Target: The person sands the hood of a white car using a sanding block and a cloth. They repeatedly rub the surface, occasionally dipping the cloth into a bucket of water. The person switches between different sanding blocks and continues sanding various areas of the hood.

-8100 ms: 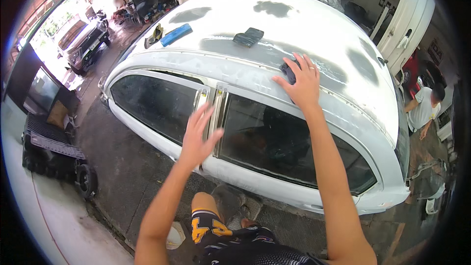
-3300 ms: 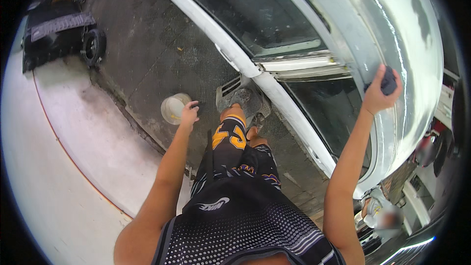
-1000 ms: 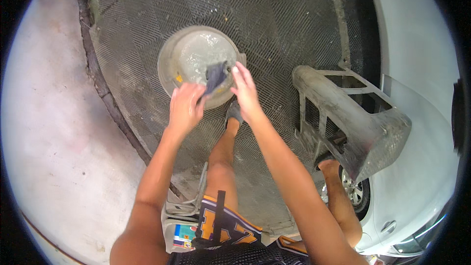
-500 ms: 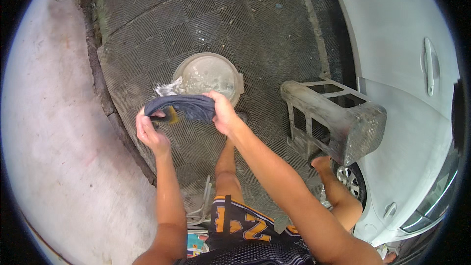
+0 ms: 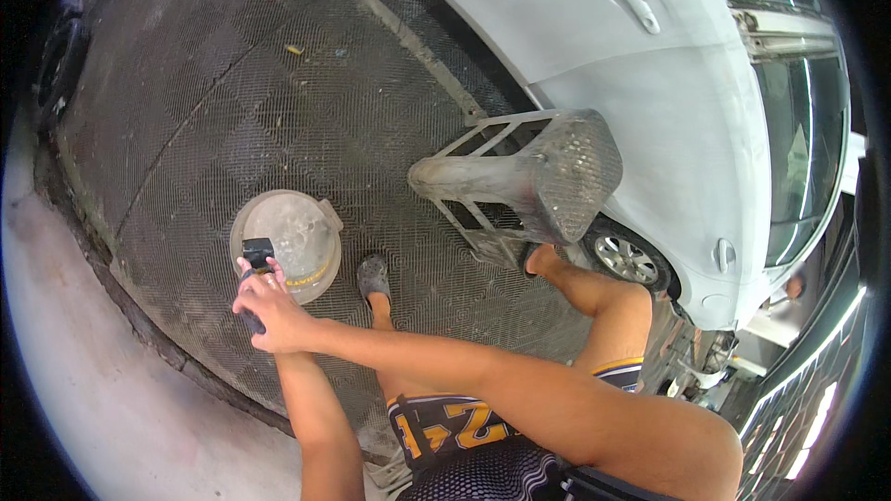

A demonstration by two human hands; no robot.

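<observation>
My right hand (image 5: 275, 314) lies across my left hand (image 5: 277, 269), their fingers closed close together. Dark cloth (image 5: 252, 321) pokes out, bunched, below the right hand's fingers. Above the fingertips stands a black, blocky-looking piece (image 5: 259, 250); whether it belongs to the cloth or is a separate thing I cannot tell. Most of the left hand is hidden behind the right. Both hands are over the near left rim of a round pale bucket (image 5: 320, 243) that holds cloudy water and has yellow lettering on its near side.
A grey plastic stool (image 5: 529, 172) lies on its side by a white car (image 5: 664, 121), near its wheel (image 5: 626, 258). A pale wall (image 5: 111, 390) borders the ridged dark floor (image 5: 213, 111) on the left. My foot in a grey clog (image 5: 373, 278) is right of the bucket.
The dark cloth, stretched between my separated hands before, is now bunched. My right hand has come over my left. The splash at the bucket is gone, and the view has turned right.
</observation>
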